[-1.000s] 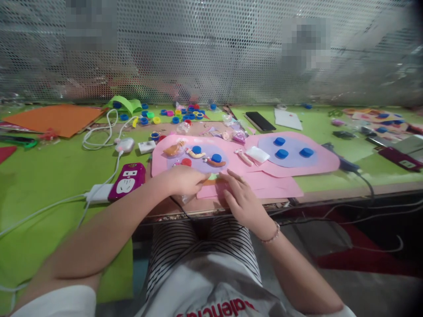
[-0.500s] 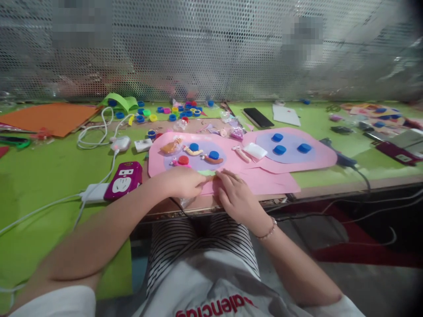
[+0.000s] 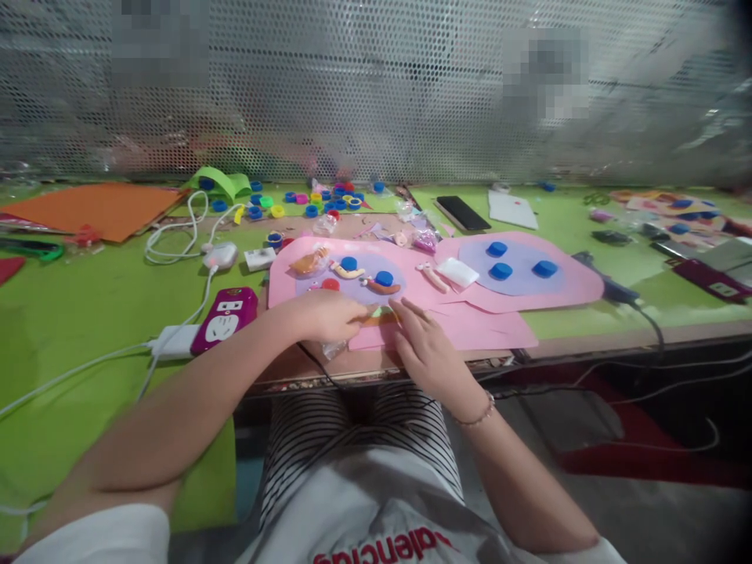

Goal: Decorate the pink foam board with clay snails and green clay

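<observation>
A small green-and-brown strip [image 3: 381, 316] lies between my fingertips at the near edge of a pink sheet with a purple oval [image 3: 282, 283]; its material is hard to make out. My left hand [image 3: 330, 316] is curled, its fingers pressed together at the strip's left end and partly hidden. On the other side, my right hand [image 3: 428, 345] rests with fingers stretched out, tips by the strip's right end. Just beyond sit a blue cap [image 3: 384, 278] with a brown clay roll [image 3: 383, 289], another blue cap [image 3: 348, 263] with a cream roll, and a red cap [image 3: 330, 284] partly behind my left hand.
A second pink sheet [image 3: 564, 291] bears three blue caps. A white packet [image 3: 457, 272] lies between the ovals. Left stand a purple power socket [image 3: 226, 319] and white cables. Loose caps [image 3: 311, 210], a black phone [image 3: 462, 212] and orange sheets [image 3: 97, 207] lie farther back.
My fingertips have drawn slightly apart, and brown now shows along the green strip. My right fingers are more spread. The whole view has shifted a little.
</observation>
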